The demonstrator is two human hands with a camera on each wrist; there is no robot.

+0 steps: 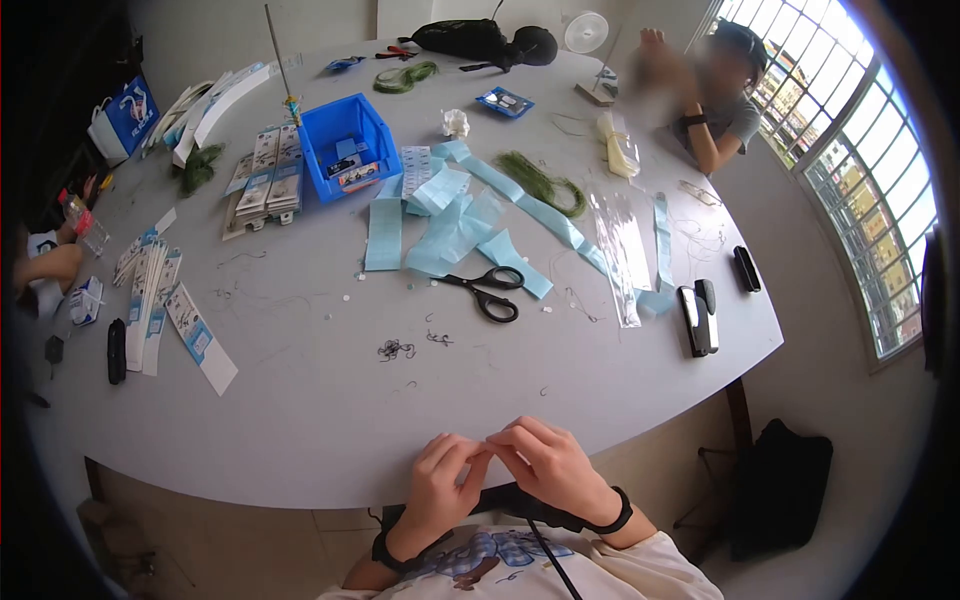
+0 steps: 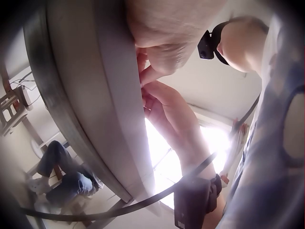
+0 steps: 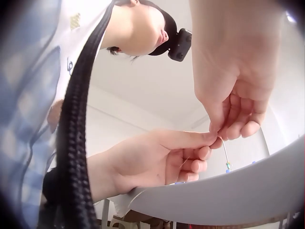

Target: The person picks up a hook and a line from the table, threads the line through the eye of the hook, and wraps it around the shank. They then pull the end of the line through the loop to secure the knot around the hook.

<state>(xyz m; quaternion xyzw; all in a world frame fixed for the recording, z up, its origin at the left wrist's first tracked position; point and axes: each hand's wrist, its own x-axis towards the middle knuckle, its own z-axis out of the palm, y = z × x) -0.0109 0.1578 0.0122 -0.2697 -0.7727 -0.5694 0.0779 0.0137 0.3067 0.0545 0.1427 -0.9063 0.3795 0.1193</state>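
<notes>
At the table's front edge in the head view, my left hand (image 1: 443, 487) and right hand (image 1: 552, 468) meet at thumb and index fingertips. From the right wrist view, a thin pale line (image 3: 185, 163) crosses the curled fingers of my left hand (image 3: 162, 160); my right hand (image 3: 238, 90) pinches at the same spot from above. Whatever lies between the fingertips is too small to make out. The left wrist view has my left hand (image 2: 167, 33) above and my right hand (image 2: 169, 112) below, fingertips close together. Small dark hooks (image 1: 396, 349) lie on the table beyond both hands.
Black scissors (image 1: 490, 292) lie by pale blue strips (image 1: 455, 232). Farther back are a blue bin (image 1: 350, 140) and stacked cards (image 1: 268, 175). Printed cards (image 1: 200, 338) lie left, a stapler (image 1: 699, 318) right. Another person (image 1: 725, 100) sits at the far right.
</notes>
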